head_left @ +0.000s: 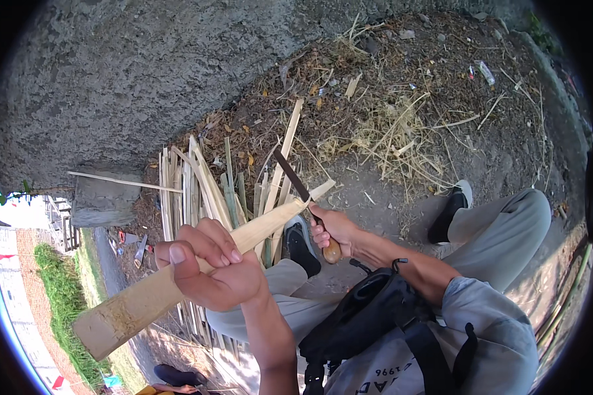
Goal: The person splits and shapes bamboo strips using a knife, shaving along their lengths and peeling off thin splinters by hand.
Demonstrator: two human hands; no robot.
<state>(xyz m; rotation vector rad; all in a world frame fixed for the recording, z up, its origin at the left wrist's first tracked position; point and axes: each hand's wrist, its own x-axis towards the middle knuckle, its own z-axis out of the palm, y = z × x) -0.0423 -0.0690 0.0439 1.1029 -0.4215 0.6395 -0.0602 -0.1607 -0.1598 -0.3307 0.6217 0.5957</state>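
Observation:
A long split bamboo slat slants up across the view, its wide, rough end at the lower left. My left hand is closed round its middle, thumb uppermost. In my right hand is a knife with a long dark blade and a rounded wooden handle, most of which the fingers cover. The blade crosses the slat's narrow far end near my right knuckles, and the strip's tip shows beyond it. From this angle I cannot tell how deep the edge sits in the bamboo.
Many split bamboo strips lie piled beyond and beneath my left hand. Curly shavings litter the dirt at the far right. A rough concrete wall stands at the far left, a stone block beside it. A black bag rests at my waist.

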